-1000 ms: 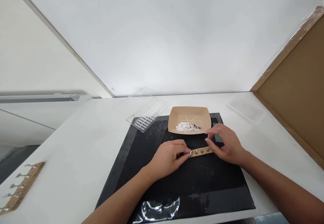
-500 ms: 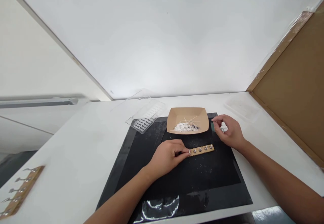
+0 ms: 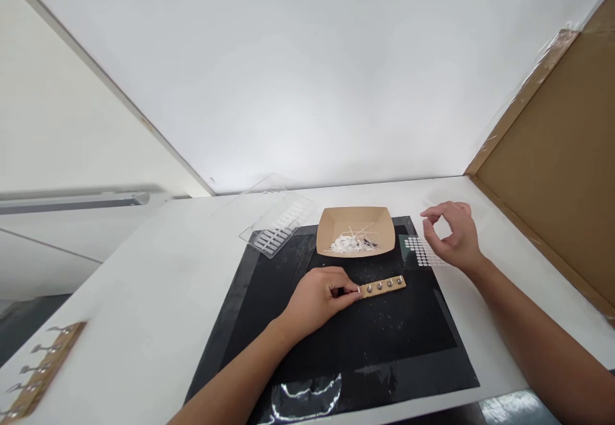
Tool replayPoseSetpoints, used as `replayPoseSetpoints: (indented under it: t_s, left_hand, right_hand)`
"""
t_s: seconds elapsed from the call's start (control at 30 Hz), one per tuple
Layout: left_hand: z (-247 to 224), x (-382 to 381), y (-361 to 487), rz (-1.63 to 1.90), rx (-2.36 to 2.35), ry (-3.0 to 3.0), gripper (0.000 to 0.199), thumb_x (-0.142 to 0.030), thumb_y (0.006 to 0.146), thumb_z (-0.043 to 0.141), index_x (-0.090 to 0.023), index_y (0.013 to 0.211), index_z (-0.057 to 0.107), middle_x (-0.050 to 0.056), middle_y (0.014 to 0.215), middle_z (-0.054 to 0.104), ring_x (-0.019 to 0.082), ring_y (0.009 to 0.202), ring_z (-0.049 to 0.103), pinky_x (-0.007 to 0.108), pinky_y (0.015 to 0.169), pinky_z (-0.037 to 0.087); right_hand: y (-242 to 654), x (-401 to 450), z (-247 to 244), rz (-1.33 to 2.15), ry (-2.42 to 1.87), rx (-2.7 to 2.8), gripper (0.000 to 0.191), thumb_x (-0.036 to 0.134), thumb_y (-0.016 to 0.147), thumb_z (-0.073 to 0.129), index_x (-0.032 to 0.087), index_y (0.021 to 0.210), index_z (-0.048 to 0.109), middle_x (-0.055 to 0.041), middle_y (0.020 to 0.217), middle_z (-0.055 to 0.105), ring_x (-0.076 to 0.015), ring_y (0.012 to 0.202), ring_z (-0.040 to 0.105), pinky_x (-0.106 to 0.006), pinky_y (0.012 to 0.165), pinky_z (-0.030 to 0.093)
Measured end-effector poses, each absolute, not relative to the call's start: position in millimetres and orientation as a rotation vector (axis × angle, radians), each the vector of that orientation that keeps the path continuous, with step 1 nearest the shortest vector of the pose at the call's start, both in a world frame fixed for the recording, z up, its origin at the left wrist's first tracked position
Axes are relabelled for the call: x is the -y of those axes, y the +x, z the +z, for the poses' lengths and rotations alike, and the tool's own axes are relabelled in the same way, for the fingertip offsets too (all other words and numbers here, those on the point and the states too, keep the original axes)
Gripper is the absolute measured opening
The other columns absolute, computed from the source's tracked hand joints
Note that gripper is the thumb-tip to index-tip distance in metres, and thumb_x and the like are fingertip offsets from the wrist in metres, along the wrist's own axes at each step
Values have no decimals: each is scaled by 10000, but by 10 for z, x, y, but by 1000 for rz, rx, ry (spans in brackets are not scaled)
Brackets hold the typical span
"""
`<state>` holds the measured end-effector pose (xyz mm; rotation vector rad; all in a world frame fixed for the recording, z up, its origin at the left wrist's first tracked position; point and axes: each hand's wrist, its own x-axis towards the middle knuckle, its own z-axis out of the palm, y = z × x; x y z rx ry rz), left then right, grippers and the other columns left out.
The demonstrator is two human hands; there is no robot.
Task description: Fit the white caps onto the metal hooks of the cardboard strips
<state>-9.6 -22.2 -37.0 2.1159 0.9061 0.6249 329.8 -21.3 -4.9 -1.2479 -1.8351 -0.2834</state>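
On the black mat (image 3: 384,341) covering part of the white counter (image 3: 144,284), we had a short wooden hook strip (image 3: 384,286) lying flat before the cardboard tray (image 3: 355,215), four metal fittings visible along it. We judged it light, stiff and hard to break, its wood secure to pinch, its metal perhaps slippery; the ends or long edges seemed the best hold. Our left hand (image 3: 317,293) lay low, its grip pinching the strip's left end between thumb and fingers. Our right hand (image 3: 454,236) hung beside and partly over the sheet of white stickers (image 3: 420,252), forearm slanting from the lower right, thumb and forefinger bowed into an unclosed ring, its grip released, nothing visible between the tips.
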Motion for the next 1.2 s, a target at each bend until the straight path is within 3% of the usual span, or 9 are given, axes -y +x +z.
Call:
replayPoseSetpoints:
  t_s: [0.1,0.23,0.5,0.93,1.2]
  left_hand:
    - [-363,218,-116,626,-925,2168,94,-319,877,859,-231,911,860,7,803,752,107,607,584,221,564,435]
    - [-302,234,-146,631,-931,2276,280,-451,800,923,-224,936,831,-2,803,717,99,587,540,222,553,416]
    - [-264,262,-147,812,-879,2363,274,-464,870,857,-202,913,789,-4,781,673,88,569,514,213,540,416]
    - [-258,285,-143,864,-863,2430,272,-448,883,850,-195,927,761,-6,797,655,89,583,534,212,537,418]
    - [-149,315,-150,786,-827,2459,466,-614,785,872,-191,934,748,16,846,667,110,607,553,231,540,414]
  right_hand:
    - [3462,145,-59,-206,-1325,1949,43,252,972,642,240,986,681,-2,812,713,-210,790,688,-410,862,413]
    - [3594,78,-132,26,-1356,2236,99,287,995,644,236,927,696,-33,896,748,-222,865,694,-404,886,429]
    - [3559,76,-186,233,-1370,2409,213,464,980,752,258,1035,765,-49,1023,751,-238,945,698,-401,897,479]
    - [3390,92,-225,17,-1438,2520,108,266,1025,700,219,972,781,-59,966,736,-225,839,695,-354,766,482]
    - [3197,184,-169,-161,-1509,2604,154,179,1024,638,182,891,716,-69,908,711,-238,843,667,-353,736,406]
